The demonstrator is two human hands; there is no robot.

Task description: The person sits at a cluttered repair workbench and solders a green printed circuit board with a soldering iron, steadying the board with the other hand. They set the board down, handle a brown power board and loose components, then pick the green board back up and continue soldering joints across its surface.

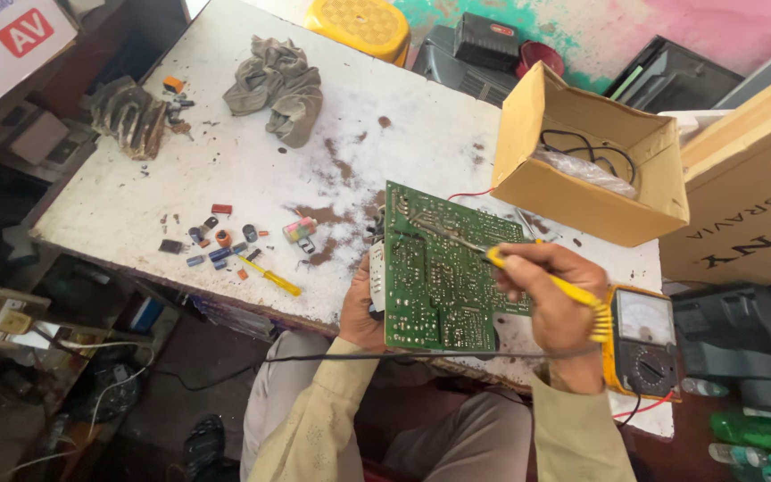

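— Between my right fingers (pixel 528 268) sits a yellow-handled soldering iron (pixel 542 278), held like a pen; they are curled tight around the grip, and its metal tip lies across the solder side of the green circuit board (pixel 443 277).

— And your left hand?

— My left hand (pixel 359 308) clamps the board by its left edge, thumb side toward me, fingers wrapped behind where I cannot see them. That keeps the board tilted up on edge at the near rim of the bench (pixel 225 170).

— What lies around it?

— Just beside my right hand (pixel 551 303), a yellow analog meter (pixel 642 339) rests on the bench corner. Further back stands an open cardboard box (pixel 586 152) with wires inside. To the left, near the bench edge, lie loose capacitors (pixel 216 241) and a small yellow screwdriver (pixel 269 275). Well apart, at the far side, a crumpled grey rag (pixel 278 85) and a finned heat sink (pixel 131 114).
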